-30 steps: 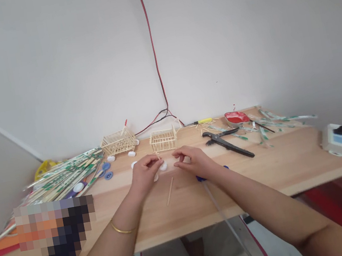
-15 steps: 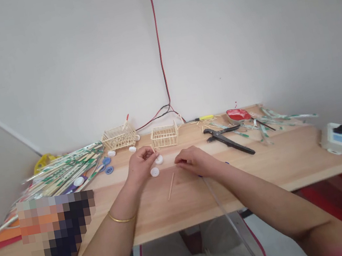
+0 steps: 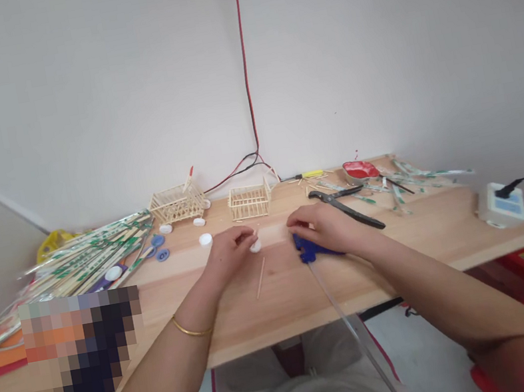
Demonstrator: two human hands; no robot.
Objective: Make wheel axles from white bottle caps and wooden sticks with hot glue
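Held short stick (image 3: pixel 255 231) in left hand (image 3: pixel 234 251), by white cap (image 3: pixel 256 247). Had right hand (image 3: pixel 323 229) apart, curled over blue gun (image 3: pixel 305 250); could not tell if gripped. Judged loose stick (image 3: pixel 261 278) on desk (image 3: pixel 234 322) apt to roll if brushed; judged rod (image 3: pixel 332 300), past desk edge, apt to snag, swinging blue gun.

Only the tip shows of a pale peg (image 3: pixel 255 231) pinched in the left hand (image 3: pixel 234 251); just off it at six o'clock is a round white cap (image 3: pixel 255 247), partly hidden. Farther at six, a slim stick (image 3: pixel 261 278) lies flat, pointing one-to-seven; at four, a blue glue gun (image 3: pixel 307 250), half covered, its clear rod (image 3: pixel 338 307) reaching toward five
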